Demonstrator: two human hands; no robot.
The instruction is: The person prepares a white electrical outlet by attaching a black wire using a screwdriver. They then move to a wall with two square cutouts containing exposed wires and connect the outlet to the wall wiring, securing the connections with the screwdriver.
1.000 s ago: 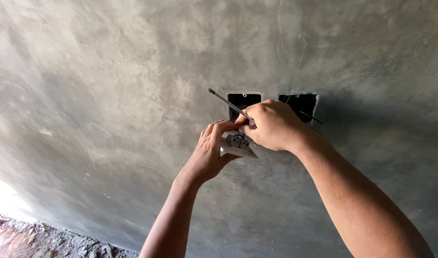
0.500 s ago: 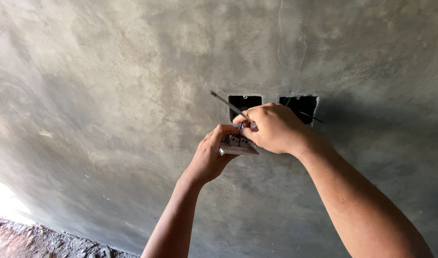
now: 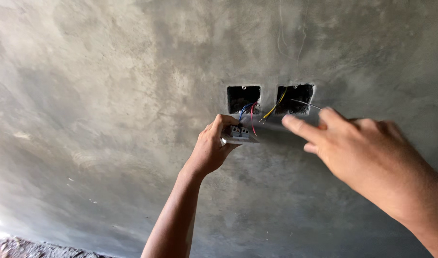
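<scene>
My left hand (image 3: 209, 150) grips a small white switch module (image 3: 239, 135) against a grey plastered wall, just below a square wall box (image 3: 243, 97). A blue wire (image 3: 244, 110) and a red wire (image 3: 252, 120) run from that box into the module's terminals. My right hand (image 3: 367, 153) hovers to the right of the module, index finger stretched out, with the thin metal shaft of a screwdriver (image 3: 305, 103) sticking out above its fingers. A yellow wire (image 3: 272, 110) hangs from a second wall box (image 3: 295, 98) next to the shaft.
The rough grey plaster wall (image 3: 109, 95) fills nearly the whole view. A strip of rubble-strewn ground (image 3: 18, 246) shows at the bottom left corner.
My right hand has pulled away from the module to the right and nearer the camera, taking the screwdriver with it. This uncovers the module's terminals and wires. My left hand still holds the module.
</scene>
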